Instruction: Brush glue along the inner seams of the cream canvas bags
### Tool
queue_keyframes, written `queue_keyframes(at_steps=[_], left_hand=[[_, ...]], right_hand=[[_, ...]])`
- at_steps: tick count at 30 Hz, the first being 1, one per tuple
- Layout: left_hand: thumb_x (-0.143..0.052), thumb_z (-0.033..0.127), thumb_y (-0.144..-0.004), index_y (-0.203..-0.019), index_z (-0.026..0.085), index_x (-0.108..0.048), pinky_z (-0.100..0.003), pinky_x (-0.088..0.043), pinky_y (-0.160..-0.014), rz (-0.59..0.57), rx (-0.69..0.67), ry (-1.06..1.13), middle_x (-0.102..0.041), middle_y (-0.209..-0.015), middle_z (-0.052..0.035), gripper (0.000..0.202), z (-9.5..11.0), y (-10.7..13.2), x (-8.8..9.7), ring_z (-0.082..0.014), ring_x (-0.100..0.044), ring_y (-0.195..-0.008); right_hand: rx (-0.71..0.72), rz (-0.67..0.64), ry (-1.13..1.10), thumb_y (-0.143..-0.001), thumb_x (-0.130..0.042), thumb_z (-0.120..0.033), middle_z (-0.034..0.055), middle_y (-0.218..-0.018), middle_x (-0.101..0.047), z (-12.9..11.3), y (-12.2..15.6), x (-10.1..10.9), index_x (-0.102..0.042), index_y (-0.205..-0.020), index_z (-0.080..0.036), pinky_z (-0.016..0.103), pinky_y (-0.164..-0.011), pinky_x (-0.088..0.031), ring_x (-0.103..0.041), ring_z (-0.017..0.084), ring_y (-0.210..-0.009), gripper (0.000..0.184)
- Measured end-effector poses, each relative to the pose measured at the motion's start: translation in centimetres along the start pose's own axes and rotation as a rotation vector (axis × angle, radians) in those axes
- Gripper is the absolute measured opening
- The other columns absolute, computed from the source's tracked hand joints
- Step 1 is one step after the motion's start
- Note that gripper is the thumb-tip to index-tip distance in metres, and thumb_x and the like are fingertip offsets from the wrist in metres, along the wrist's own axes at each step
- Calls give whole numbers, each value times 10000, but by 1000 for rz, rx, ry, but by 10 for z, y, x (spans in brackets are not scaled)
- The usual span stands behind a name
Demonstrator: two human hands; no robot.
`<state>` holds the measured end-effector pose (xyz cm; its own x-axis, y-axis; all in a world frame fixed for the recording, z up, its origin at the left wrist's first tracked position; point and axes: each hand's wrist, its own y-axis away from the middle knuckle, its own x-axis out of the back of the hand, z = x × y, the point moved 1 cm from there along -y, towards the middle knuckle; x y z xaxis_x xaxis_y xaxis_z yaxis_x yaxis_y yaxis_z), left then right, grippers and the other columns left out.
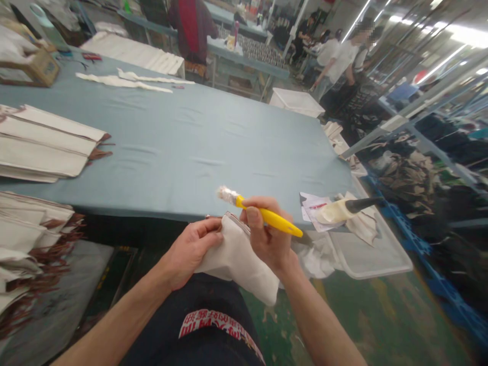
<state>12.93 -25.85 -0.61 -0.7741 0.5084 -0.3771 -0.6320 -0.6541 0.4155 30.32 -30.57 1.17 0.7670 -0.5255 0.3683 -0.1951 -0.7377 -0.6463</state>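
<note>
My left hand (190, 250) is closed on the left edge of a cream fabric pouch (238, 260) that rests over my lap, just below the table's front edge. My right hand (267, 235) is closed round a yellow-handled brush (267, 216) and also touches the pouch's top edge. The brush's pale bristle tip (226, 194) points up and left, above the pouch. A dark zip line runs along the pouch's top edge between my hands.
A blue-grey cloth table (183, 137) spreads ahead. Stacks of cream pouches (41, 147) with brown tassels lie at left. A cream glue bottle with a dark nozzle (343, 209) lies on papers over a clear tray (366, 254) at right. People stand at the back.
</note>
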Motion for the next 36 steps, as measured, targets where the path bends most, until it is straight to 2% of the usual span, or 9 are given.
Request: queue_keyframes(at_steps=[4,10,14,19,24,28,32,34,36], left_hand=[[-839,291,-734,-1072,163,-845,-239,-467,-659,13,3,37,-809,-914,-61,362,-1,1,-8,-179,-641,-744],[-877,298,-687,-1014,165,-858,-225,-474,-638,29,5,83,-810,-891,-64,354,4,-9,-29,-161,-634,-703],[-905,313,-666,-979,173,-870,-204,-472,-622,31,3,108,-810,-908,-65,344,8,-19,-47,-144,-623,-697],[-900,335,-724,-1029,185,-867,-193,-476,-632,24,-25,78,-802,-876,-56,342,3,-20,-56,-140,-630,-702],[-856,410,-844,-1142,189,-835,-236,-519,-731,0,-90,-10,-824,-997,-75,372,2,-9,-49,-175,-689,-785],[-810,536,-878,-1102,150,-831,-282,-539,-837,58,-114,-37,-834,-1005,-103,446,8,1,-39,-238,-745,-905],[-712,726,-863,-972,120,-819,-291,-539,-775,160,43,206,-839,-916,-137,626,0,2,-12,-273,-773,-908],[-663,753,-872,-930,121,-803,-304,-545,-780,204,161,381,-837,-879,-138,650,-12,-2,6,-284,-781,-904],[-665,730,-870,-909,133,-787,-314,-549,-798,243,239,516,-834,-849,-121,610,-26,-7,22,-287,-781,-901]], right_hand=[[-90,107,133,-1086,-525,-316,25,-860,-761,18,12,18,-664,-1129,-219,279,-644,-574,-712,146,-670,175],[-239,36,292,-1092,-505,-362,55,-868,-785,46,42,39,-700,-1149,-187,285,-672,-562,-752,178,-727,268],[-208,68,319,-1093,-504,-345,73,-922,-801,58,51,49,-709,-1134,-185,280,-693,-560,-760,178,-752,263],[-134,123,286,-1088,-505,-298,31,-787,-771,70,44,63,-699,-1100,-177,239,-559,-521,-712,150,-581,230],[10,152,240,-1078,-520,-260,44,-808,-780,71,25,67,-684,-1101,-195,232,-556,-539,-698,146,-540,178],[127,110,173,-1060,-545,-223,49,-827,-795,66,11,58,-676,-1107,-218,225,-557,-559,-728,154,-567,140],[189,15,103,-1069,-550,-262,27,-825,-802,61,0,40,-685,-1121,-233,223,-603,-581,-729,145,-560,147],[231,-1,61,-1066,-565,-271,15,-808,-796,54,-8,27,-699,-1114,-242,233,-669,-596,-749,154,-608,145],[312,23,-14,-1063,-565,-264,9,-760,-777,45,-18,12,-717,-1083,-240,231,-643,-577,-741,155,-605,155]])
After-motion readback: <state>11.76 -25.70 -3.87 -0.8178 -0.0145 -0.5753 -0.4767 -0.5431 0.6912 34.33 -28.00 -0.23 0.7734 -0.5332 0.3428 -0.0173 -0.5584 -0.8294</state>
